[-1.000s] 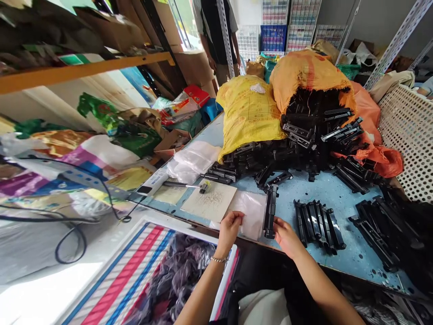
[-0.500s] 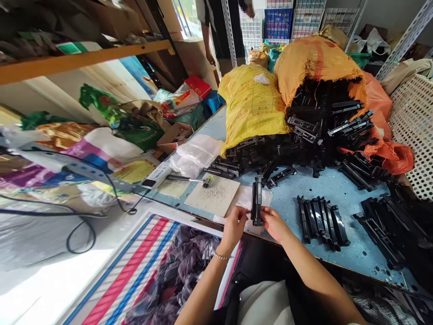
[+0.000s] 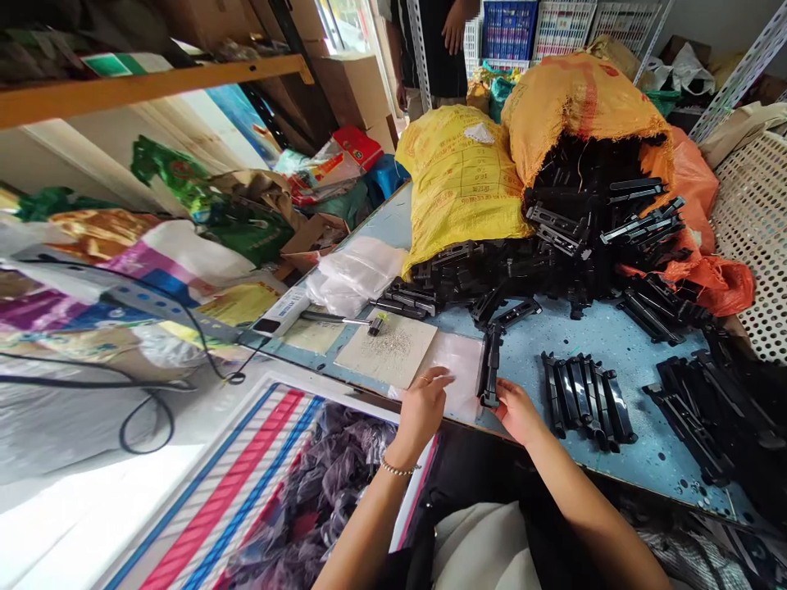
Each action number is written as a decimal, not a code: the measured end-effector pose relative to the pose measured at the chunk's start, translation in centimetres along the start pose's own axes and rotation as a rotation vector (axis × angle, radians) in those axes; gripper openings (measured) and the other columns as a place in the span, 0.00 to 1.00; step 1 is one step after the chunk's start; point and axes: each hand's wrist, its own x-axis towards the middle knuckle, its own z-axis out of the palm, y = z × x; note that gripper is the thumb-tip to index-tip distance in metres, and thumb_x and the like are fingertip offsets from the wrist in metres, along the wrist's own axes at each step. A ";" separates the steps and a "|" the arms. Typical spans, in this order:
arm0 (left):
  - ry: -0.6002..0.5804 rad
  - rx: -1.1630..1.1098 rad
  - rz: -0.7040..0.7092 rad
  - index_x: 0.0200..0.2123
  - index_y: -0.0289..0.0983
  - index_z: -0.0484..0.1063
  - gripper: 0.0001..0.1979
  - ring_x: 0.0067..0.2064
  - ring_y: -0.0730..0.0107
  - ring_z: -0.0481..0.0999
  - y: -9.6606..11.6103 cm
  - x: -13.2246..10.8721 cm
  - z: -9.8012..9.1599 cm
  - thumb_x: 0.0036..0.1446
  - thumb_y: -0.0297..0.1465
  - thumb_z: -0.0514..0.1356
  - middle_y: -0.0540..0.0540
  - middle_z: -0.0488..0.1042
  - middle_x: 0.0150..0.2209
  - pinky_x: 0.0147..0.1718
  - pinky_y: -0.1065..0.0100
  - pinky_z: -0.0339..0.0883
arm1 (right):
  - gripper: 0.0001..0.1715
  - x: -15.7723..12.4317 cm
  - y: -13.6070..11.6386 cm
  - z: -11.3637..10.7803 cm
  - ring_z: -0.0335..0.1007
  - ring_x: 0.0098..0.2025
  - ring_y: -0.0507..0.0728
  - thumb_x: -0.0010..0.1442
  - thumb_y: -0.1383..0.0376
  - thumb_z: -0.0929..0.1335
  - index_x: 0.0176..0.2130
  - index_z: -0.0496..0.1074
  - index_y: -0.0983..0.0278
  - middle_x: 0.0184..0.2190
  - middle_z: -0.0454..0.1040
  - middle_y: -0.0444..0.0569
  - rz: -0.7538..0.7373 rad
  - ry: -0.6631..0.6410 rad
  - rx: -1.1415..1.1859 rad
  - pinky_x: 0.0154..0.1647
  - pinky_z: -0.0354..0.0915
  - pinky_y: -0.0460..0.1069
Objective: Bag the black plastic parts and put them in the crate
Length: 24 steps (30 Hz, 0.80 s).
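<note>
Between the thumb and fingers of my right hand (image 3: 517, 410) is the lower end of a long black plastic part (image 3: 490, 365), which stands out away from me near the table's front edge. My left hand (image 3: 425, 401) is apart from the part, its fingers loosely bent and spread with nothing in them. Under its fingertips lies a flat clear plastic bag (image 3: 458, 356). Just beyond that hand is a square of cardboard (image 3: 393, 360) strewn with small grains, with a metal-headed tool (image 3: 374, 326) resting at its far edge.
Right of my hand a row of similar black parts (image 3: 587, 401) lies side by side, with a further pile (image 3: 713, 410) at far right. A yellow sack (image 3: 464, 180) and an orange sack (image 3: 584, 94) spill more parts. Plastic bags (image 3: 360, 274) lie left. A person (image 3: 439, 57) stands behind.
My left hand has let go of the black part and moved slightly apart from it. My right hand has carried the part a little to the right.
</note>
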 end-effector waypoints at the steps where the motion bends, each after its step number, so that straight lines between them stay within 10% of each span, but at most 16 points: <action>1: -0.054 0.033 0.022 0.43 0.40 0.81 0.21 0.49 0.60 0.79 0.1 -0.1 0.1 0.56 0.20 0.51 0.43 0.79 0.50 0.50 0.60 0.74 | 0.17 -0.1 0.0 -0.2 0.73 0.35 0.59 0.46 0.53 0.78 0.32 0.76 0.59 0.31 0.78 0.48 -0.005 0.001 -0.010 0.41 0.69 0.54; 10: -0.060 -0.010 -0.033 0.59 0.40 0.69 0.30 0.47 0.63 0.79 1.0 -0.2 0.9 0.52 0.19 0.53 0.38 0.70 0.61 0.46 0.63 0.74 | 0.15 -4.4 -3.5 -1.3 0.72 0.32 0.57 0.46 0.54 0.78 0.31 0.78 0.59 0.30 0.78 0.48 0.002 -0.024 -0.004 0.36 0.67 0.51; 14: -0.129 -0.059 -0.035 0.61 0.38 0.67 0.31 0.37 0.69 0.79 0.9 0.1 1.4 0.52 0.19 0.53 0.35 0.68 0.62 0.42 0.64 0.75 | 0.19 -8.9 -3.7 -2.5 0.71 0.27 0.54 0.52 0.53 0.75 0.37 0.79 0.65 0.29 0.78 0.52 0.275 -0.241 0.035 0.28 0.64 0.47; 19: -0.163 -0.096 0.121 0.68 0.41 0.57 0.40 0.61 0.61 0.72 1.2 -0.4 1.4 0.52 0.15 0.49 0.38 0.61 0.67 0.57 0.60 0.71 | 0.20 -8.5 -0.5 -3.7 0.72 0.31 0.50 0.54 0.57 0.74 0.41 0.77 0.70 0.31 0.78 0.52 0.627 -0.327 0.295 0.22 0.60 0.39; 24: -0.308 -0.065 0.374 0.72 0.42 0.46 0.42 0.70 0.60 0.60 3.2 -2.7 1.0 0.56 0.14 0.46 0.38 0.57 0.70 0.65 0.56 0.62 | 0.16 -5.3 0.1 -2.5 0.67 0.25 0.48 0.50 0.58 0.76 0.35 0.77 0.66 0.28 0.77 0.49 0.403 -0.246 0.240 0.19 0.58 0.40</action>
